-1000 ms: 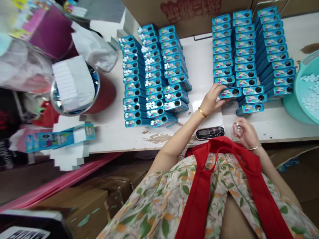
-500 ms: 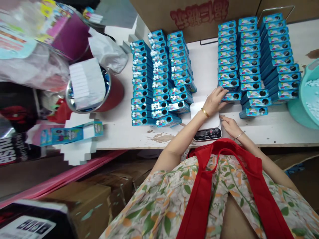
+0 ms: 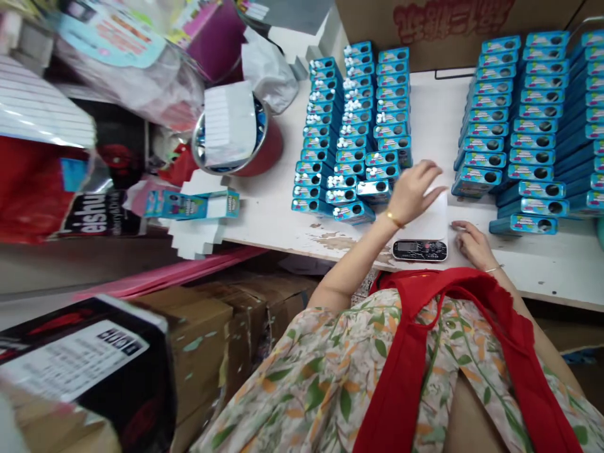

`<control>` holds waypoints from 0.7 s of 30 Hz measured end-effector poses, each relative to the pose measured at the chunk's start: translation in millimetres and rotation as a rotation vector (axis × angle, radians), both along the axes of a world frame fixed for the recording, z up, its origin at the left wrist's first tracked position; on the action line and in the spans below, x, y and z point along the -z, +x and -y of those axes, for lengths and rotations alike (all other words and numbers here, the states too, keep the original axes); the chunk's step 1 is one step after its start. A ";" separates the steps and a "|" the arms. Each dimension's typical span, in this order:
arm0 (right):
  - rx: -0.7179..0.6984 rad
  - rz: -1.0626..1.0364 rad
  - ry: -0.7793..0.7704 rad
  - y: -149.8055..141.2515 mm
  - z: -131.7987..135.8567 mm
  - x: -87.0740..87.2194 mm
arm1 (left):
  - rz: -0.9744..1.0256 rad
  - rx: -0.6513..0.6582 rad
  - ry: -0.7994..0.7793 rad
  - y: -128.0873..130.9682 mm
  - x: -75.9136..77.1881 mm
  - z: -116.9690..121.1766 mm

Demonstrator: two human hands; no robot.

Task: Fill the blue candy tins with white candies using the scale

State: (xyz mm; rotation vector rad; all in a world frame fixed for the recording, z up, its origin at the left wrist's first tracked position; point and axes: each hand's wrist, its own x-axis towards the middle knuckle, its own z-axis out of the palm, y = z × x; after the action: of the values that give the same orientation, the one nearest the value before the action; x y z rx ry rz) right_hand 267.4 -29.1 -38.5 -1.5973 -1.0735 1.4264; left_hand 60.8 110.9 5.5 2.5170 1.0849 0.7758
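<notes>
My left hand (image 3: 415, 192) hovers over the white digital scale (image 3: 425, 236) with its fingers spread and nothing in it, just right of a block of blue tins (image 3: 352, 126) that hold white pellets. My right hand (image 3: 472, 242) rests on the table beside the scale, fingers curled together on the surface; what they hold, if anything, is hidden. A second block of blue tins (image 3: 523, 132) with dark round holes stands to the right. The nearest of these (image 3: 523, 224) lies close to my right hand.
A red metal pot (image 3: 238, 135) with a white card pack sits left of the tins. A long blue box (image 3: 193, 204) lies at the table's left edge (image 3: 264, 236). Cardboard cartons (image 3: 221, 333) stand below. A brown carton (image 3: 448, 25) lines the back.
My left hand has let go of a blue tin in the right block and moved left over the scale. My right hand came down onto the table. The view swung left.
</notes>
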 end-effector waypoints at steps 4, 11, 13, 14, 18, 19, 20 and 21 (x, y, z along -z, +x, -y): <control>0.112 -0.234 -0.169 6.2 10.2 -16.2 | -0.105 -0.226 0.047 -81.4 -16.3 13.0; 0.224 -0.445 -0.281 1.7 18.7 -29.2 | -0.175 -0.163 0.018 -107.5 -1.0 4.5; 0.230 -0.457 -0.295 1.5 24.4 -30.9 | -0.183 -0.109 0.033 -106.4 -12.0 4.5; 0.230 -0.460 -0.301 1.8 27.7 -31.7 | -0.187 -0.083 0.049 -106.2 -19.9 5.9; 0.222 -0.465 -0.315 2.6 38.2 -33.8 | -0.230 -0.048 0.110 -95.5 -52.2 17.9; 0.222 -0.462 -0.314 2.5 39.6 -34.0 | -0.255 -0.038 0.121 -88.2 -57.7 21.3; 0.222 -0.459 -0.311 2.3 40.5 -34.3 | -0.282 -0.018 0.131 -79.1 -61.6 24.2; 0.224 -0.455 -0.308 2.1 41.1 -34.7 | -0.310 0.016 0.141 -68.7 -63.8 26.7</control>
State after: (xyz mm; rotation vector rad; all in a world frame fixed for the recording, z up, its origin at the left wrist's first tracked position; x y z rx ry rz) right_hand 269.6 -70.3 -3.8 -1.4381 -0.4154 1.7447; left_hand -7.9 84.2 69.3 2.8308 1.1369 0.4824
